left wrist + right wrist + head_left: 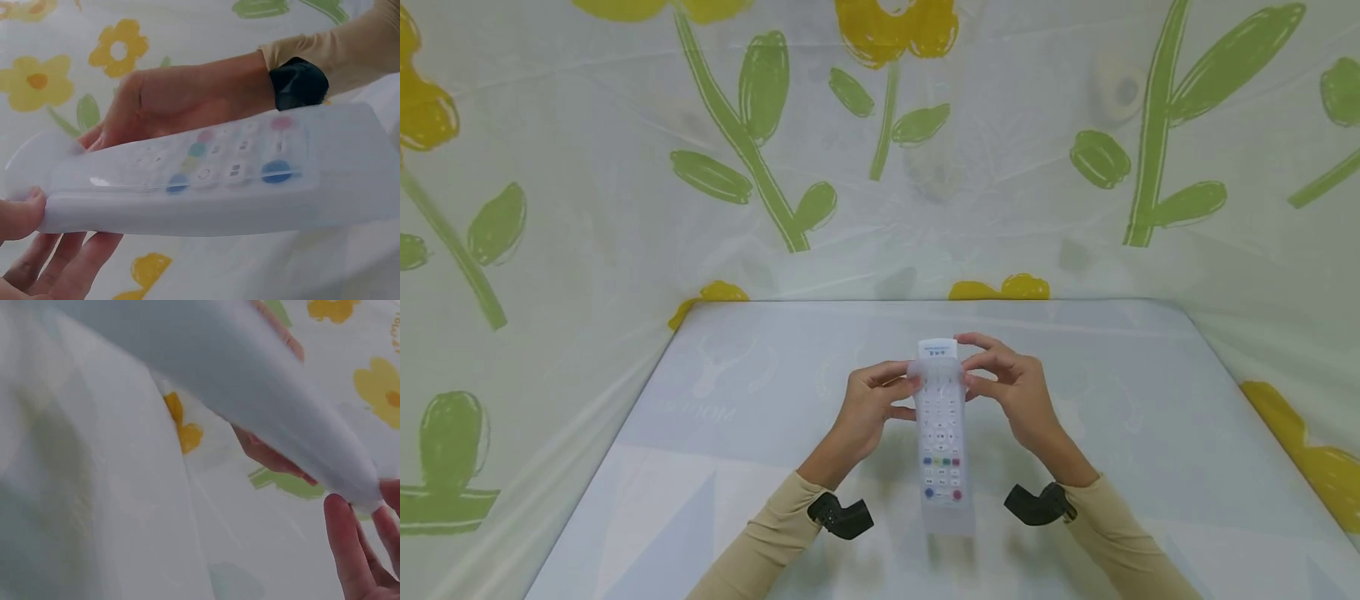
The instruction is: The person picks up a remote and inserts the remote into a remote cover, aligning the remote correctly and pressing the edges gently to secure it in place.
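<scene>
A white remote control [942, 425] with coloured buttons is held up over the table, mostly inside a clear plastic sleeve [949, 521]. The remote's printed top end sticks out of the sleeve's far opening, while the sleeve's near end hangs past the buttons. My left hand [868, 408] pinches the sleeve and remote at the upper left edge, thumb on the near face. On the opposite edge, my right hand [1017, 390] grips with thumb and fingers near the sleeve's mouth. The left wrist view shows blue, red, green and yellow buttons through the plastic sleeve [356, 169].
Below the hands lies a pale table [737, 483] with faint printed patterns. A white curtain [1000, 192] with yellow flowers and green leaves surrounds its back and sides. Black wrist cameras [842, 515] are strapped over beige sleeves.
</scene>
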The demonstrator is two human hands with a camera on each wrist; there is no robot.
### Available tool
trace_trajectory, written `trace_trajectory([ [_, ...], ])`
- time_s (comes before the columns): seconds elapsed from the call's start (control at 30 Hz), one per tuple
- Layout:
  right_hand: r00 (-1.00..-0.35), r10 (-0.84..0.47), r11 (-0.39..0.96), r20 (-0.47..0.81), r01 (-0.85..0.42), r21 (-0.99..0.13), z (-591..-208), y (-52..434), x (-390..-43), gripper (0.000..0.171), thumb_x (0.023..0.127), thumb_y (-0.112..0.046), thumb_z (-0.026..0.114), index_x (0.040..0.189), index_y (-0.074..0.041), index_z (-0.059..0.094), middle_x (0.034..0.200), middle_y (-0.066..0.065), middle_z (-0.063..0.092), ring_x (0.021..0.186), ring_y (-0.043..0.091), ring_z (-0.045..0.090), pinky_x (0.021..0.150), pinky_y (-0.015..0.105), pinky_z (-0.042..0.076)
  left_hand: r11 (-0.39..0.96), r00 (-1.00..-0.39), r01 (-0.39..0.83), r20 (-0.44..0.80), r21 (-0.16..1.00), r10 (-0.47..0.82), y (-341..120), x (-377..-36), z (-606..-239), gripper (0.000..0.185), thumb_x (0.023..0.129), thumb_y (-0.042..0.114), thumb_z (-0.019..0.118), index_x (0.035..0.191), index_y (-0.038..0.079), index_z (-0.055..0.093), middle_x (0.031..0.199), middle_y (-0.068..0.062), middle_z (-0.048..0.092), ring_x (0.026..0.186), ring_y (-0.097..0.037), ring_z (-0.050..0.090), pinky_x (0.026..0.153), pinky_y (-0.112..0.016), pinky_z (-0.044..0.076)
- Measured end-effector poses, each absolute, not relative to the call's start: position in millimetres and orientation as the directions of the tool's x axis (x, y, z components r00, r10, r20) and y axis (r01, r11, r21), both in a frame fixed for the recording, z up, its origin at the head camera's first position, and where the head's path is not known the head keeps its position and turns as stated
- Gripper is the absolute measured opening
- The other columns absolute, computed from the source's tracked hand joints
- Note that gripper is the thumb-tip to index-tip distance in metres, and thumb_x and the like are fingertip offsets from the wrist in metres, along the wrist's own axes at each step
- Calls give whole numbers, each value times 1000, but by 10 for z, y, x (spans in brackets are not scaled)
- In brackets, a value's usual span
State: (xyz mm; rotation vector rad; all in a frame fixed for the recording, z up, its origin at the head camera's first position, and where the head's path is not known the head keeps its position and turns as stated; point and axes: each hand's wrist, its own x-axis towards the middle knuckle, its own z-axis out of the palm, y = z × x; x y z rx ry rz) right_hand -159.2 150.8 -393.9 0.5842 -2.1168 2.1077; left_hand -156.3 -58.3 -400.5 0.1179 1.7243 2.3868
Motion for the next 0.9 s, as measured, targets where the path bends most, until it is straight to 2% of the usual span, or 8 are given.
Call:
trace_trajectory([
  [0.13, -963, -168, -94, 209, -196, -976, -3922, 1512, -1605, 21, 93, -7, 57, 107, 7, 62, 116, 11, 61, 87, 24, 63, 62, 36, 58, -287, -982, -64, -9, 956, 191, -586, -1554, -4011, 26, 84, -1, 67, 109, -8, 65, 95, -7, 67, 84, -22, 64, 62, -38, 58],
  [0.27, -981, -161, -50, 111, -104, -993, -3919, 1495, -1612, 31, 94, -19, 59, 119, 0, 58, 107, 7, 64, 82, 22, 63, 60, 36, 57, -257, -985, -13, 32, 966, 171, -582, -1542, -4008, 23, 83, -1, 68, 105, -9, 65, 90, -6, 66, 81, -22, 64, 61, -39, 58],
  [0.37, -977, -177, 1, 120, -122, -993, -3918, 1492, -1613, 35, 93, -19, 61, 122, 0, 58, 107, 7, 65, 86, 22, 63, 64, 36, 58, -250, -988, -4, 35, 968, 153, -579, -1532, -4007, 21, 83, -2, 68, 102, -10, 66, 89, -6, 67, 80, -22, 64, 61, -40, 58],
  [0.47, -968, -189, 12, 163, -168, -986, -3910, 1511, -1623, 32, 92, -13, 63, 118, 5, 60, 105, 6, 67, 87, 21, 64, 67, 36, 57, -251, -989, -16, 22, 968, 148, -574, -1524, -4001, 19, 84, -2, 68, 101, -10, 66, 89, -8, 67, 80, -22, 64, 61, -41, 57],
  [0.7, -945, -224, 17, 238, -248, -969, -3860, 1567, -1642, 25, 89, -4, 63, 110, 10, 63, 95, 1, 70, 78, 20, 66, 63, 33, 57, -255, -986, -41, 2, 966, 164, -540, -1501, -3936, 19, 85, 2, 68, 101, -8, 67, 92, -8, 67, 83, -22, 64, 61, -42, 57],
  [0.9, -954, -198, 26, 226, -235, -972, -3860, 1541, -1640, 25, 91, -5, 62, 111, 9, 62, 96, 2, 69, 79, 20, 65, 63, 33, 57, -274, -983, -45, 7, 961, 186, -539, -1544, -3910, 20, 85, 1, 66, 104, -7, 66, 98, -8, 65, 86, -22, 64, 63, -43, 57],
])
